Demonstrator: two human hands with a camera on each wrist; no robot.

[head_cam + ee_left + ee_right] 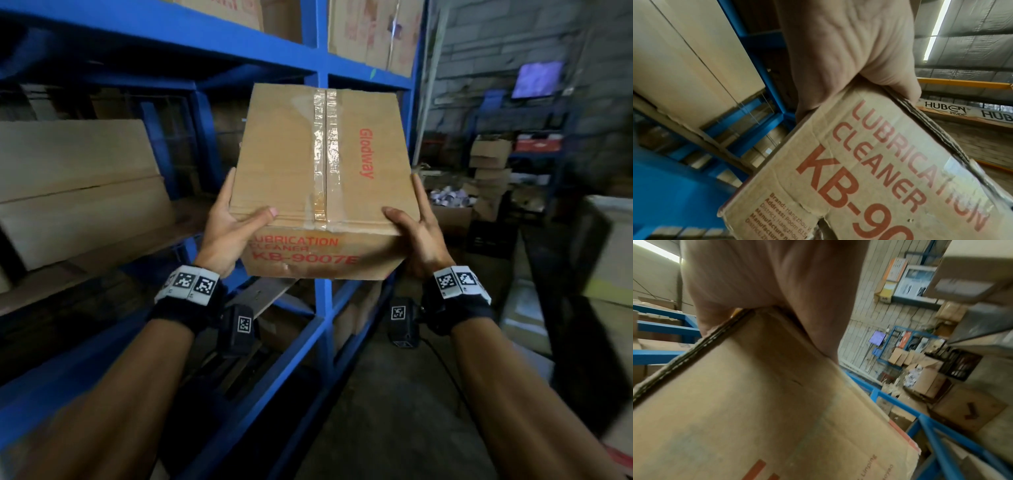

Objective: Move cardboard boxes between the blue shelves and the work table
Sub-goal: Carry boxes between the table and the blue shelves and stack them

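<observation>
I hold a taped brown cardboard box [322, 178] with red print in mid-air in front of the blue shelves [322, 308]. My left hand [233, 226] grips its near left corner, thumb on the top face and fingers along the left side. My right hand [416, 233] grips the near right corner the same way. In the left wrist view the palm [849, 53] presses the box [869, 170] at its printed end. In the right wrist view the hand [777, 280] wraps the box [756, 402] at its upper edge.
Large flat cartons [78, 192] fill the shelf at left, and more boxes [373, 31] sit on the shelf above. A pile of boxes and clutter [486, 181] stands at the far right against a block wall. The concrete aisle floor [394, 411] lies below.
</observation>
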